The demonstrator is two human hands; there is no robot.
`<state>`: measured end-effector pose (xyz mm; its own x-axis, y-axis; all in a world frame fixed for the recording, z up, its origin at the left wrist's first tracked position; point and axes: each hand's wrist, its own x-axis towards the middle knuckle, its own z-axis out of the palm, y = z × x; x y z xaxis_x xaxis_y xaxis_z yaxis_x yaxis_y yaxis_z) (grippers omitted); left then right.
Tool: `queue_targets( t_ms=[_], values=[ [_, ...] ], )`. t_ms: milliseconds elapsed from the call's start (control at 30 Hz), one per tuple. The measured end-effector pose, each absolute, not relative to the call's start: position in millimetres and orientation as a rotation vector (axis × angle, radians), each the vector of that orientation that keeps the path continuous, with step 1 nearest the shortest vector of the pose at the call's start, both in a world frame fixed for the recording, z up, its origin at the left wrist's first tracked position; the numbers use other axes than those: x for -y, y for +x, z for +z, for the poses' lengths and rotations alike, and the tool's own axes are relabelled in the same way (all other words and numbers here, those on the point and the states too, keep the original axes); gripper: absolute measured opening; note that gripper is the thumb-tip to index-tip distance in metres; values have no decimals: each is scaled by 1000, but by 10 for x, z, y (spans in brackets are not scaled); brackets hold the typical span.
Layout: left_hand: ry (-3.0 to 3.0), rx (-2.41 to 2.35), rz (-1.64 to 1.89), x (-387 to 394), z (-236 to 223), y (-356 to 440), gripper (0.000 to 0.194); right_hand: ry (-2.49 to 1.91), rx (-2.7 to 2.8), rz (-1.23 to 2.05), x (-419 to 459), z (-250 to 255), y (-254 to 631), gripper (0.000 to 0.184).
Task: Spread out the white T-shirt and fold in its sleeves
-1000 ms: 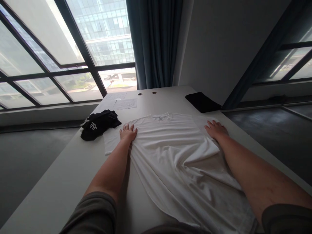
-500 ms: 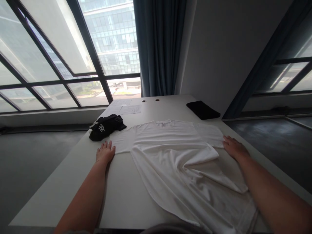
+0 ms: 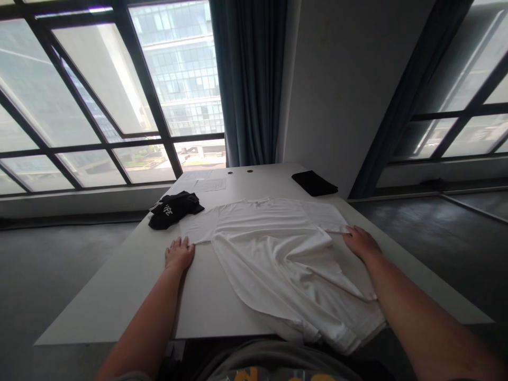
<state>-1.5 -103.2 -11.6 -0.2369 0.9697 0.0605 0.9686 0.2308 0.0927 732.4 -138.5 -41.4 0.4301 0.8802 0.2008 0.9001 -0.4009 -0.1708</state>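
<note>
A white T-shirt (image 3: 278, 243) lies spread on a white table (image 3: 119, 291), collar towards the far end, its lower part rumpled and hanging over the near edge. My left hand (image 3: 179, 253) rests flat on the table, fingers stretched out, at the hem of the shirt's left sleeve. My right hand (image 3: 360, 242) lies flat with fingers out at the hem of the right sleeve, touching the cloth. Neither hand holds anything.
A crumpled black garment with white lettering (image 3: 172, 208) lies left of the shirt. A folded black cloth (image 3: 315, 183) sits at the far right. Sheets of paper (image 3: 206, 184) lie at the far end. Large windows and a blue curtain stand beyond.
Both hands slid outwards from the shirt's shoulders to the sleeve hems, then drew a little nearer to me. The camera pulled back, so the table's near edge shows.
</note>
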Motion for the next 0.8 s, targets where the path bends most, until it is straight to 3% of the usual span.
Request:
queue_targets(
  t_ms=[533,800],
  values=[
    [2080,-2405,303,1370,10,240,64,-2288,1538,-207,1829,-322,7080,53],
    [2812,-1367,621,1711,192,749,39,-1870,1626,-261,2031,-135,6694,42]
  ],
)
